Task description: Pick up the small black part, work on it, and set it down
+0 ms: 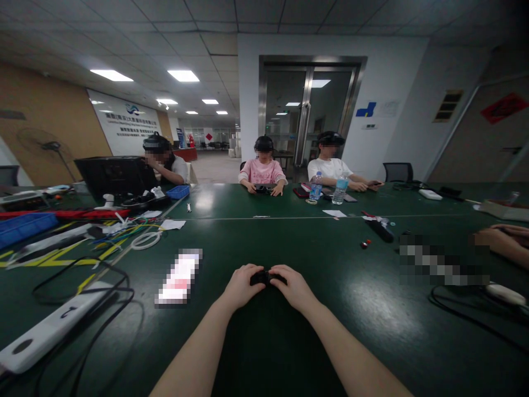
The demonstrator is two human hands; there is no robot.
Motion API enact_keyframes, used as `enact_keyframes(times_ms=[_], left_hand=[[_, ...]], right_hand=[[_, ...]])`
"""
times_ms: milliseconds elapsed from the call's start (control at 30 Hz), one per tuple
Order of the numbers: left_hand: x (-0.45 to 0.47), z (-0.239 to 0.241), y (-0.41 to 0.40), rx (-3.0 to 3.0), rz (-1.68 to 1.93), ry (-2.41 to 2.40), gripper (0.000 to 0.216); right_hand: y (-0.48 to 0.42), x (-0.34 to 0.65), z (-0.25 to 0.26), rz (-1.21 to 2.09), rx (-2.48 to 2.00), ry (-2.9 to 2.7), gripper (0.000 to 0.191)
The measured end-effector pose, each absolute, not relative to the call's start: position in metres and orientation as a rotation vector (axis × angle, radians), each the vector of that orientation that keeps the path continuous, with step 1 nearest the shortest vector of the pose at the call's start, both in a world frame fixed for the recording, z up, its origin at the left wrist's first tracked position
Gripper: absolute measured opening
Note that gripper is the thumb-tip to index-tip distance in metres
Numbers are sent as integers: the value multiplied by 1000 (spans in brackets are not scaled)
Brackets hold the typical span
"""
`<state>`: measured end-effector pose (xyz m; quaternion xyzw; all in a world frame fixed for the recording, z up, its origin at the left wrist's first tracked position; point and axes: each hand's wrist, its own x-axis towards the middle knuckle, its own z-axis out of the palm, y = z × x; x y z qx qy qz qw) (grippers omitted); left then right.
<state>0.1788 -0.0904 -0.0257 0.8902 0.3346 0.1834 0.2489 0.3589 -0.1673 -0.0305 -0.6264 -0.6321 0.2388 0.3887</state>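
Note:
A small black object (263, 278) is gripped between both of my hands just above or on the green table (273, 237); its kind is hard to make out. My left hand (243, 286) closes round its left side, thumb in front and fingers behind. From the other side, my right hand (292, 288) pinches its right end in the same way. The fingers cover much of the object. To the left of my hands lies a phone-shaped thing (179, 277) with a blurred bright surface.
A white power strip (58, 328) with black cable lies at left, near a coiled white cable (145, 240). Two water bottles (340, 188) stand at the far side, where several people sit. A co-worker's hand (502, 241) is at the right edge, near a long blurred item (442, 263).

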Motion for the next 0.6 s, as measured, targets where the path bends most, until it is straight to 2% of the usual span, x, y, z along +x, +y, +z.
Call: enact_keyframes(times_ms=[400, 600], left_hand=[[182, -26, -90, 2449, 529, 906, 42], [181, -26, -90, 2443, 507, 928, 44]], right_hand=[[-168, 359, -29, 561, -1591, -1706, 25], [-170, 361, -32, 674, -1611, -1634, 32]])
